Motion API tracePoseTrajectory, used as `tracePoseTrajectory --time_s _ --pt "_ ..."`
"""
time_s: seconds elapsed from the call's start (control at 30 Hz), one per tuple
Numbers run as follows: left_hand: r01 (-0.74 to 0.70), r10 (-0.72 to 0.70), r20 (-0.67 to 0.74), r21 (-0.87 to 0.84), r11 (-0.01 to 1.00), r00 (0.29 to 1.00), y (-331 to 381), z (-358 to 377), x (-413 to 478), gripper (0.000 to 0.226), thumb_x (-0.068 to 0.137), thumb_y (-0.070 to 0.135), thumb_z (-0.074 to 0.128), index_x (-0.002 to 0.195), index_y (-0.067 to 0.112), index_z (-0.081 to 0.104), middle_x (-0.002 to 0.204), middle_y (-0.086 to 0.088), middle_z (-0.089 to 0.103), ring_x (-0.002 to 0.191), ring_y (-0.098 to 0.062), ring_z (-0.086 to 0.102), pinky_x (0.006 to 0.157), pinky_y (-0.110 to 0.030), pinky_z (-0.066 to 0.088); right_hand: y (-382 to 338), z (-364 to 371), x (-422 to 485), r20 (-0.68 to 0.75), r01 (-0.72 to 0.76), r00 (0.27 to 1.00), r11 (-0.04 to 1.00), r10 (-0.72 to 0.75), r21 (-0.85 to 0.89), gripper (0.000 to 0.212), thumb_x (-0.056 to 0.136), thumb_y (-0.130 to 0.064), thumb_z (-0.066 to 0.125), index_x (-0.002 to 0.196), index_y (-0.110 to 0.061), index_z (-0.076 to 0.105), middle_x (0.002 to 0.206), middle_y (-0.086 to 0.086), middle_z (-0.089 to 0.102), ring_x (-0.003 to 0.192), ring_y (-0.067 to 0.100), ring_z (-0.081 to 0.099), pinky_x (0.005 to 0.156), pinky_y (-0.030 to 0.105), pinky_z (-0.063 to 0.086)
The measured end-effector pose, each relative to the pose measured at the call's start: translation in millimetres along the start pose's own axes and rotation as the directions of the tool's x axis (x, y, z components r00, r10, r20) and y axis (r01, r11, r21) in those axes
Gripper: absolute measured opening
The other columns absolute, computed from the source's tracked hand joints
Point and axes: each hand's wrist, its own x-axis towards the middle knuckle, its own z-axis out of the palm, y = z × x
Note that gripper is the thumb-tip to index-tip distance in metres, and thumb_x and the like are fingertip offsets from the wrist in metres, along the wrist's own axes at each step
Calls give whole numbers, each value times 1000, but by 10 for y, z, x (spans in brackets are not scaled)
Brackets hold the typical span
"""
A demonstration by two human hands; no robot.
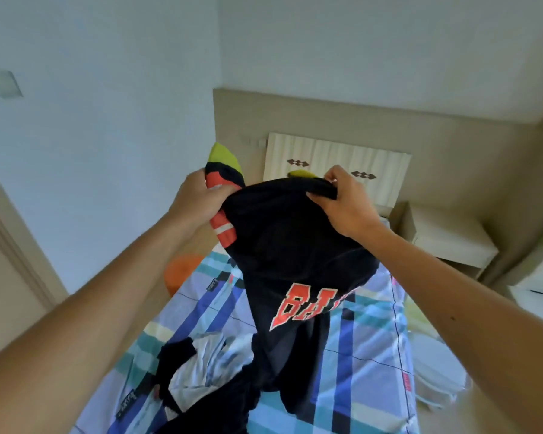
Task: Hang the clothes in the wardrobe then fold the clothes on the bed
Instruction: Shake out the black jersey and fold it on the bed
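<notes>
Watching the head feed from my end, here's the scene. The bed [373, 355] takes up most of the lower half, with a checked sheet in blue, teal and white running up toward the beige wall panel.

Next biggest is the shirt [295, 245]. It's black with red block letters (I can read "BA" and then a fold hides the rest). It also has a red and white striped bit on the left and some yellow-green poking out on top. It's held up in the air over the middle of the bed, bunched at the top, and the lower end hangs down to the sheet.

Just left of that hanging end there's a pile [198, 368] of more clothes on the bed, dark and white stuff tangled up. I can't tell how many pieces.

There's a white ribbed cushion [336, 158] with 2 dark diamond patterns standing at the head of the bed. A pale nightstand [452, 236] sits to its right.

Both hands are on the shirt's top edge, well apart. The left hand [198, 198] has its fingers wrapped around the striped part. The right hand [342, 205] has its fingers curled over a roll of the black fabric, with the thumb pinching under it.

Small stuff: an orange stool [179, 274] on the floor by the bed's left side, and a switch plate [3, 84] on the left wall.
</notes>
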Motion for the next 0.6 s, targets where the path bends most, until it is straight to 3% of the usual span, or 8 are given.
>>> tracePoseTrajectory --time_s 0.1,0.17,0.2,0.27,0.33,0.47,0.53,0.6 --pt "-79 81 49 -40 996 996 278 14 -127 16 83 22 72 99 21 72 90 1 76 87 -18 74 79 -35 61 -58 -280 -34 -52 -4 999 1000 2 -20 26 96 -34 62 102 -12 50 93 6 63 84 25 58 72 40 49" --pt "-103 126 195 -123 987 973 475 -31 -217 13 88 20 69 100 21 73 92 2 76 93 -21 72 74 -26 59 -95 -446 -65 -75 20 997 1000 -20 4 22 99 -33 58 100 -11 52 87 2 62 81 23 58 66 32 46" --pt "-54 132 376 -212 976 917 556 -87 -260 15 90 26 67 103 21 75 97 0 76 98 -23 71 74 -24 58 -120 -525 -83 -82 42 996 999 -41 15 20 101 -31 56 99 -11 53 84 1 60 79 21 57 63 28 43" --pt "127 152 728 -313 941 669 726 -192 -349 42 86 51 66 111 19 76 104 -10 76 99 -28 70 81 -30 57 -154 -663 -98 -90 98 991 995 -96 25 14 103 -23 51 96 -12 53 84 1 61 79 22 56 62 32 38" --pt "105 155 845 -241 965 511 829 -144 -344 60 89 63 56 112 10 72 103 -22 73 91 -34 71 84 -40 53 -194 -768 -102 -72 161 985 985 -157 67 12 102 -16 50 90 -14 53 83 0 61 80 19 56 67 35 39" --pt "-288 228 562 19 957 795 894 387 -320 35 97 34 63 126 16 58 122 -8 68 115 -26 64 103 -41 50 -294 -908 -116 23 238 965 909 -261 342 10 93 -12 55 89 -3 55 77 -4 55 71 4 49 66 23 41" --pt "-411 292 556 98 907 778 858 609 -366 91 81 48 77 154 28 26 157 -2 37 146 -16 34 121 -39 29 -347 -950 -122 60 243 952 860 -300 449 11 89 -13 54 90 -3 57 78 -3 56 71 5 51 65 20 42" --pt "-406 318 458 105 908 830 839 726 -360 130 68 60 83 157 38 -9 166 12 -6 151 -6 -2 121 -35 7 -337 -992 -116 74 215 952 819 -298 532 3 87 -11 55 88 -9 58 77 -2 58 71 7 55 65 21 45"
